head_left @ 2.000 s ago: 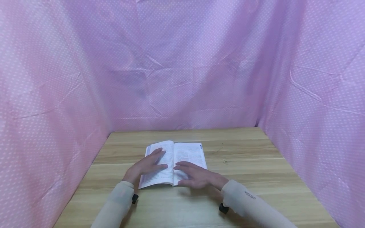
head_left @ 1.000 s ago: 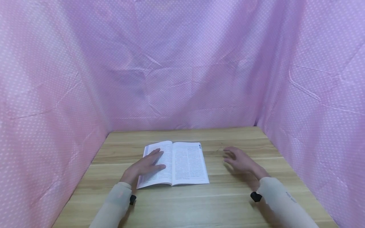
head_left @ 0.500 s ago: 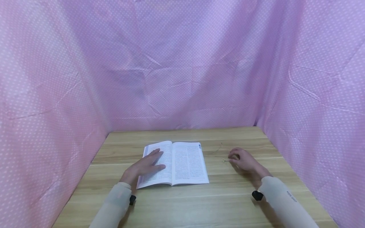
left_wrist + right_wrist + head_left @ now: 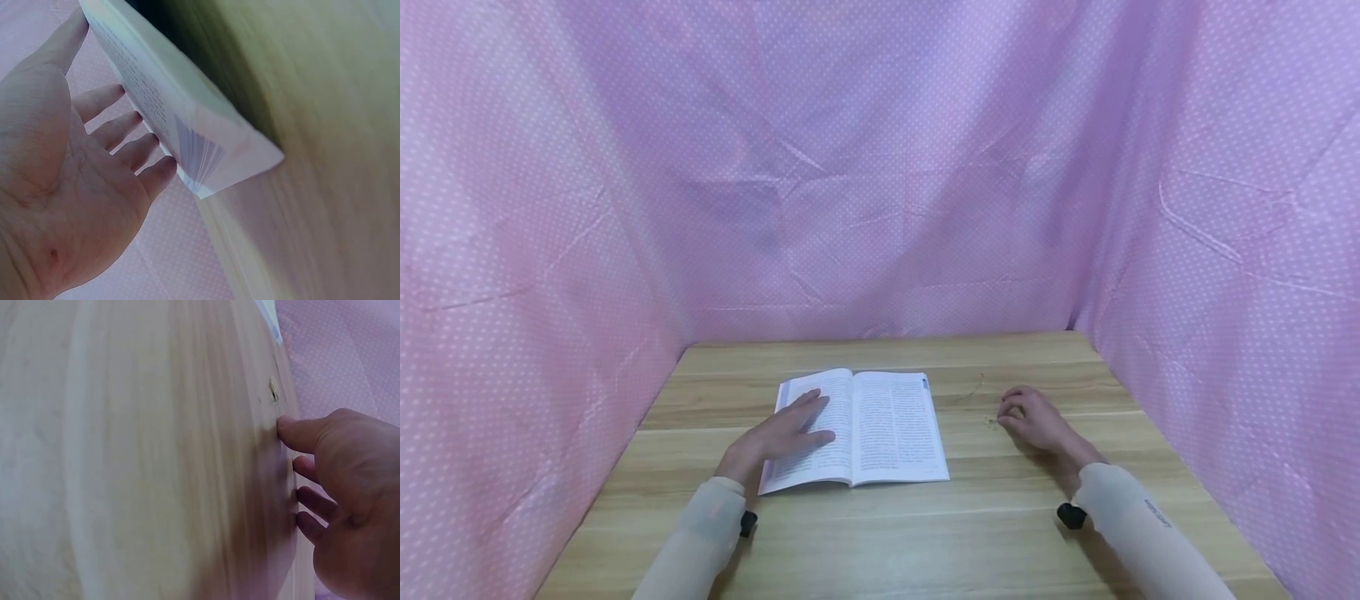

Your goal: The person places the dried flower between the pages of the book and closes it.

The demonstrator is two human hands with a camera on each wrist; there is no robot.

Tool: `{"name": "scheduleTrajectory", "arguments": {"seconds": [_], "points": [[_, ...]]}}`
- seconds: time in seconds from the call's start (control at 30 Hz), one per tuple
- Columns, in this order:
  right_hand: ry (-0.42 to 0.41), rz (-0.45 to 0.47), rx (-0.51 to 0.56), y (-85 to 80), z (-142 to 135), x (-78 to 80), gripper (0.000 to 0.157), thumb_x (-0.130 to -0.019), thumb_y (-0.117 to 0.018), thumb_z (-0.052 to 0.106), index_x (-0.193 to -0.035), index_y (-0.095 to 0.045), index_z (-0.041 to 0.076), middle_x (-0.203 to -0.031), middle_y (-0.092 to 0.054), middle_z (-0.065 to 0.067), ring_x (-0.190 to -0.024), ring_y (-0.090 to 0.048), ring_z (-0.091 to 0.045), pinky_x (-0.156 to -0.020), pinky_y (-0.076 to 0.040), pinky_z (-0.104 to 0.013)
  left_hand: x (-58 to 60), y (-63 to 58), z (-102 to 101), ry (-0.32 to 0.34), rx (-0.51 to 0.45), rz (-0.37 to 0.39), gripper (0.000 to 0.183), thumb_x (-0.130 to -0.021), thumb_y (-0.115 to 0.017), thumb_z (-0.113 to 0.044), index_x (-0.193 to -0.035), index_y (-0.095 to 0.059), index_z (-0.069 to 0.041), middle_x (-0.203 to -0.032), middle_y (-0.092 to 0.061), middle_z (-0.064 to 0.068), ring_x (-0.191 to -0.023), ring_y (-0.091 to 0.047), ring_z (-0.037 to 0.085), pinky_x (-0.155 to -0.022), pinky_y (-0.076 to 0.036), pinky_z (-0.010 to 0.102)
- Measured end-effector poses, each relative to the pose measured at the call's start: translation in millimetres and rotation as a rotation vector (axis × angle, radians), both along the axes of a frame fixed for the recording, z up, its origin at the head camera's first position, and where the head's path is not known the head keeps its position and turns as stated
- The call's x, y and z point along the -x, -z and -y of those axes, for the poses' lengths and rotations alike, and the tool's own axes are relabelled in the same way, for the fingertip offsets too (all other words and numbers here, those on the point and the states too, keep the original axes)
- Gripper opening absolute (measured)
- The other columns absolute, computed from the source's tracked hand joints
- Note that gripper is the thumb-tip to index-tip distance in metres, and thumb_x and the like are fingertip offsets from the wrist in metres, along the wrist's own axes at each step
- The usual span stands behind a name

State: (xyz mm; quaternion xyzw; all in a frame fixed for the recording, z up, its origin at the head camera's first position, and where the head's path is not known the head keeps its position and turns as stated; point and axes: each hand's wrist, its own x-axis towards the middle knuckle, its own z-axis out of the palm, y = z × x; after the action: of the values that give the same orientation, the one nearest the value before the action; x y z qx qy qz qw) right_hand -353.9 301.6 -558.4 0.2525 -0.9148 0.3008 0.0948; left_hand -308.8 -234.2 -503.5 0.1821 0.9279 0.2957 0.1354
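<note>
An open book (image 4: 898, 429) with printed pages lies on the wooden table. My left hand (image 4: 786, 437) rests with spread, straight fingers on its left page (image 4: 835, 467); in the left wrist view the fingertips touch the page near its outer edge. Right of the book, the thumb and forefinger of my right hand (image 4: 1033, 419) meet at a small, thin, gold-coloured piece (image 4: 274, 390), seeming to pinch its near end. Its kind is too small to tell. The other right fingers are bent, tips against the tabletop.
A thin, faint line (image 4: 976, 387) lies on the table (image 4: 880, 542) between book and right hand; I cannot tell whether it joins the small piece. Pink dotted cloth (image 4: 880, 167) hangs at the table's back and both sides.
My right hand has left the right page and moved right to the small gold-coloured piece, its fingers curling in. My left hand has stayed on the left page.
</note>
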Motion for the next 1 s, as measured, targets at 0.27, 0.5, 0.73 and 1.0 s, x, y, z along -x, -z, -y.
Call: {"name": "scheduleTrajectory", "arguments": {"seconds": [0.27, 0.5, 0.73, 1.0], "points": [[-0.009, -0.085, -0.107, -3.6, 9, -3.3, 0.011, -0.104, -0.076, 0.015, -0.094, -0.078, 0.011, -0.125, -0.072, -0.029, -0.118, -0.069, -0.053, -0.111, -0.054, -0.068, -0.7, -0.1, 1, 0.001, -0.006, -0.004, 0.089, -0.110, -0.066, -0.058, -0.179, -0.033, -0.012, -0.191, -0.015, 0.019, -0.178, -0.010, 0.047, -0.143, -0.014, 0.071], [0.019, -0.009, -0.159, -21.9, 23, -17.7, 0.013, -0.103, -0.074, 0.003, -0.092, -0.073, 0.008, -0.129, -0.070, -0.031, -0.124, -0.066, -0.056, -0.114, -0.052, -0.073, -1.1, -0.2, 0, -0.001, -0.006, -0.001, 0.089, -0.110, -0.066, -0.060, -0.179, -0.034, -0.013, -0.191, -0.016, 0.018, -0.178, -0.011, 0.046, -0.143, -0.014, 0.071], [0.053, 0.026, -0.204, -23.1, 27, -18.4, 0.016, -0.105, -0.073, 0.002, -0.091, -0.070, 0.007, -0.131, -0.070, -0.027, -0.126, -0.067, -0.050, -0.116, -0.054, -0.069, 0.0, -0.3, 1, 0.000, -0.013, 0.003, 0.089, -0.110, -0.066, -0.059, -0.179, -0.034, -0.013, -0.191, -0.015, 0.018, -0.178, -0.010, 0.046, -0.143, -0.013, 0.071], [0.059, 0.029, -0.168, -20.8, 27, -14.7, 0.015, -0.106, -0.070, 0.001, -0.092, -0.070, 0.005, -0.129, -0.070, -0.028, -0.125, -0.068, -0.051, -0.114, -0.055, -0.069, 0.5, 1.7, 1, -0.004, -0.012, 0.004, 0.089, -0.110, -0.067, -0.058, -0.179, -0.034, -0.013, -0.191, -0.016, 0.018, -0.178, -0.011, 0.046, -0.143, -0.014, 0.071]]}}
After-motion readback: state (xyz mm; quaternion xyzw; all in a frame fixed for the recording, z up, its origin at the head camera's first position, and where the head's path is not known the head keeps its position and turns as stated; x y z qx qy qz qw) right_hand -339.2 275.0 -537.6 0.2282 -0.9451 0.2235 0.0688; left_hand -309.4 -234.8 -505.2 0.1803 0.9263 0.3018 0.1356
